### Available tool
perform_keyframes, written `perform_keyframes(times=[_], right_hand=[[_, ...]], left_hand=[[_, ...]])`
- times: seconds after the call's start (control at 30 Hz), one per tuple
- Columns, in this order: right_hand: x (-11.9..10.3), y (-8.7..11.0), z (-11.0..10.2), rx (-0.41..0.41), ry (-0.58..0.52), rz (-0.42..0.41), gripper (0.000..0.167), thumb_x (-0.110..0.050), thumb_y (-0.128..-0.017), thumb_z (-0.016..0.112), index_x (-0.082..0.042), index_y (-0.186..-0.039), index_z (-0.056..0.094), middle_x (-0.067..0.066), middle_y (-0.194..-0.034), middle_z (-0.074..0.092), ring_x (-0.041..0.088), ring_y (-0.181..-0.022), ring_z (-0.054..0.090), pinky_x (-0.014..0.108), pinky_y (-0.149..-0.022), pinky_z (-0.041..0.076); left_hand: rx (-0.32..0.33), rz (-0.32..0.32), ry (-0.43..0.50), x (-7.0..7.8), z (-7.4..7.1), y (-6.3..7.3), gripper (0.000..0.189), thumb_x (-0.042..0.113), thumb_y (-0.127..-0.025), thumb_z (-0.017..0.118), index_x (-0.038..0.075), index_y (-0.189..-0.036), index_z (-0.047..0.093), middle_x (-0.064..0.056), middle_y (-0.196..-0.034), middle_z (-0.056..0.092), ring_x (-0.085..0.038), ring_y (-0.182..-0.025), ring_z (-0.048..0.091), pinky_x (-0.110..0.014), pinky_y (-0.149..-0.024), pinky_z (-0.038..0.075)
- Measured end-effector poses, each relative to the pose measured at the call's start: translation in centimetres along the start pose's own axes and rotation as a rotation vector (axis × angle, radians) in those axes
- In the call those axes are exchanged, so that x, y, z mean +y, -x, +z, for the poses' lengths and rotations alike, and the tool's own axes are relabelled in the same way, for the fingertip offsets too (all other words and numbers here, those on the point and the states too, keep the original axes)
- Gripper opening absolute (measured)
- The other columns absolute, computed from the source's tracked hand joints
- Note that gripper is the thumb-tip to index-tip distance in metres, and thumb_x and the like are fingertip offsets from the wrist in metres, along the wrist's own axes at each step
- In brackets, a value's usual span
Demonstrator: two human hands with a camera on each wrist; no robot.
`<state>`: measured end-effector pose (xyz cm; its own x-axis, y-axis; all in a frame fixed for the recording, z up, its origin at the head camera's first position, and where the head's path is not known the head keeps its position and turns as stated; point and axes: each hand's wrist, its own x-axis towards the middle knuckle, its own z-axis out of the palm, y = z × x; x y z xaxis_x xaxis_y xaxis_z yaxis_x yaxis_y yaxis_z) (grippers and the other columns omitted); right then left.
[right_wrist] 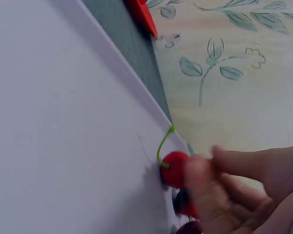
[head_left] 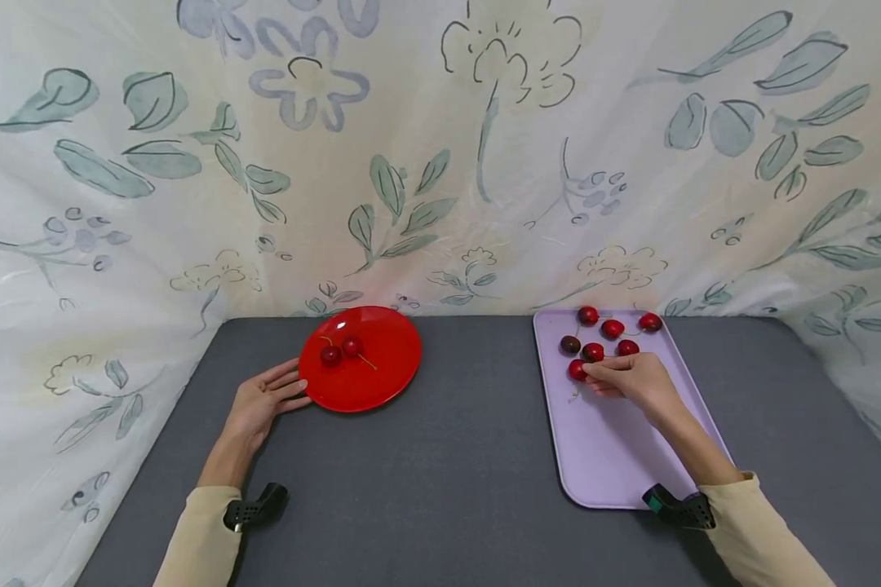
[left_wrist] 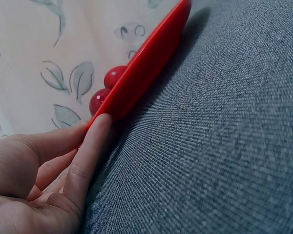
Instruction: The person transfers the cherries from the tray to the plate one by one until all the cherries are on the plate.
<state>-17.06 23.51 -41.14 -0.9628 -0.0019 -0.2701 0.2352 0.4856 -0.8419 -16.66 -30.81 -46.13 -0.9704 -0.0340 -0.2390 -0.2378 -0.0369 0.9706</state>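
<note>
- At the near end of a cluster of cherries, the thumb and forefinger of the right hand (head_left: 639, 383) are drawn close together and touch the nearest cherry (head_left: 577, 370); the fingertips are blurred in the right wrist view, so I cannot fairly tell whether they pinch it.
- That cherry lies in the far part of the tray, nearly round with no plain long axis of its own; its thin green stem (head_left: 575, 395) points toward the near side in the head view and shows as a bent curve with a small knob at its tip in the right wrist view.
- Around its far side sit six more cherries (head_left: 613, 329), red to very dark.
- Beneath them is the purple tray (head_left: 595, 456), its long axis running from far to near.
- On the other side, the left hand (head_left: 260, 399) holds the red plate (head_left: 360, 395) by its left edge, the rim between thumb and fingers.
- Upon that plate lie two cherries (head_left: 351, 346) side by side, the right one's stem pointing nearward and right.
- Under plate and tray is a dark grey table (head_left: 470, 456), with a floral sheet (head_left: 411, 106) behind.
</note>
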Motion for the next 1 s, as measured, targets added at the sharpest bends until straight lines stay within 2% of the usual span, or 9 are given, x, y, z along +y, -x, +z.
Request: perform_keyframes(times=[0.17,0.37,0.63,0.83,1.0], right_hand=[[0.9,-0.2,0.1,-0.057,0.047,0.059,0.037,-0.022,-0.090,0.073,0.013,-0.100,0.071,0.011,-0.076,0.073,0.018,-0.067,0.071,0.028,-0.064,0.061],[1.1,-0.6,0.7,-0.087,0.093,0.100,0.034,-0.025,-0.087,0.077,0.008,-0.087,0.073,0.007,-0.069,0.070,0.016,-0.060,0.069,0.024,-0.058,0.059],[0.3,-0.9,1.5,-0.021,0.299,0.069,0.032,-0.027,-0.085,0.078,0.003,-0.075,0.075,0.005,-0.062,0.067,0.015,-0.055,0.066,0.025,-0.054,0.057],[0.2,-0.8,1.7,-0.017,0.289,0.063,0.025,-0.019,-0.086,0.077,0.004,-0.076,0.074,0.005,-0.062,0.068,0.016,-0.056,0.067,0.024,-0.055,0.058],[0.6,-0.4,1.7,0.031,0.310,0.000,0.027,-0.022,-0.086,0.073,0.001,-0.072,0.074,0.005,-0.060,0.066,0.016,-0.055,0.065,0.024,-0.053,0.053]], left_hand=[[0.001,0.013,-0.009,-0.1,-0.1,0.0,0.064,0.009,-0.095,0.065,-0.004,-0.149,0.034,0.001,-0.114,0.065,-0.009,-0.092,0.070,-0.031,-0.082,0.058],[-0.007,0.015,-0.004,-0.1,-0.1,0.0,0.063,0.010,-0.095,0.064,-0.003,-0.149,0.034,0.003,-0.113,0.065,-0.010,-0.092,0.070,-0.030,-0.082,0.058],[-0.007,0.012,0.012,-0.2,-0.1,0.0,0.064,0.009,-0.095,0.064,-0.003,-0.149,0.034,0.006,-0.108,0.066,-0.010,-0.091,0.070,-0.030,-0.081,0.058],[-0.003,0.013,0.004,-0.2,0.0,0.0,0.064,0.010,-0.095,0.065,-0.002,-0.149,0.034,0.006,-0.108,0.066,-0.010,-0.091,0.070,-0.030,-0.081,0.058],[0.003,0.015,-0.006,-0.3,0.0,0.0,0.064,0.010,-0.095,0.065,-0.002,-0.149,0.035,0.004,-0.109,0.066,-0.010,-0.091,0.070,-0.030,-0.081,0.058]])
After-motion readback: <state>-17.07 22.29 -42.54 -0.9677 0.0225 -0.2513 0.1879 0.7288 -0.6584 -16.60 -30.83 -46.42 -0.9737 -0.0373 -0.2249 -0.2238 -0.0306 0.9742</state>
